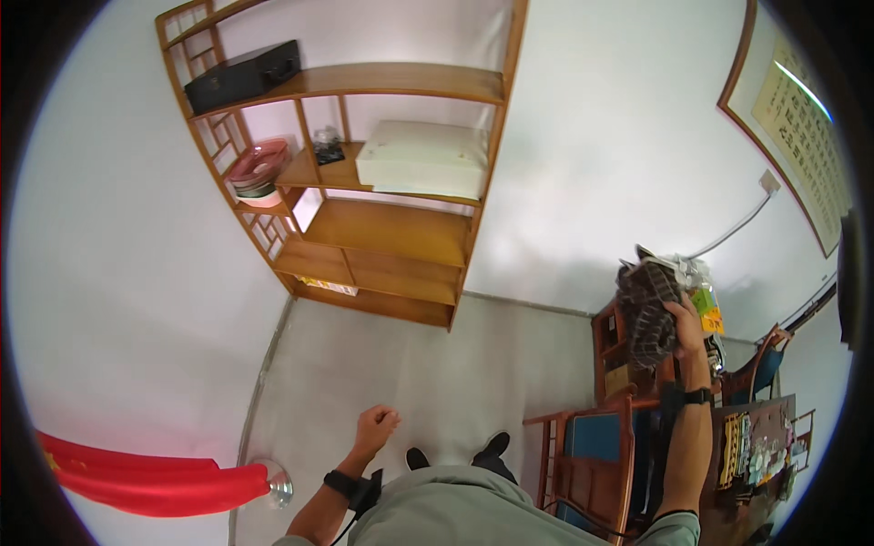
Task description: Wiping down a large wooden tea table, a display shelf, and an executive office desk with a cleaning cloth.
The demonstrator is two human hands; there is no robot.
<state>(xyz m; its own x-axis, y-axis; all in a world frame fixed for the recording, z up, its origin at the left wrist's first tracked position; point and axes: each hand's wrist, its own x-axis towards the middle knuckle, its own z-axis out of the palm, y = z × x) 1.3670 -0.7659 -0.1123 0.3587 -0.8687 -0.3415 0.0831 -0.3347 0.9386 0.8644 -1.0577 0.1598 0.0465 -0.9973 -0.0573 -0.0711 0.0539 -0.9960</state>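
My right hand (689, 329) is stretched out to the right, its fingers gripping a dark brown checked cloth (648, 309). The cloth is bunched at the top and hangs down in front of a small wooden cabinet (608, 350). What part of the cloth lies under my palm is hidden. My left hand (376, 429) hangs over the grey floor in front of me, its fingers curled in and nothing seen in them. Both wrists carry a black strap with a small black device.
Ahead stands a wooden shelf unit (391, 84) with a black case (244, 76), a white box (423, 156) and red basins (259, 164). A wooden chair (592, 469) with blue panels and a dark table (728, 491) are at right. A red flag (155, 478) lies left.
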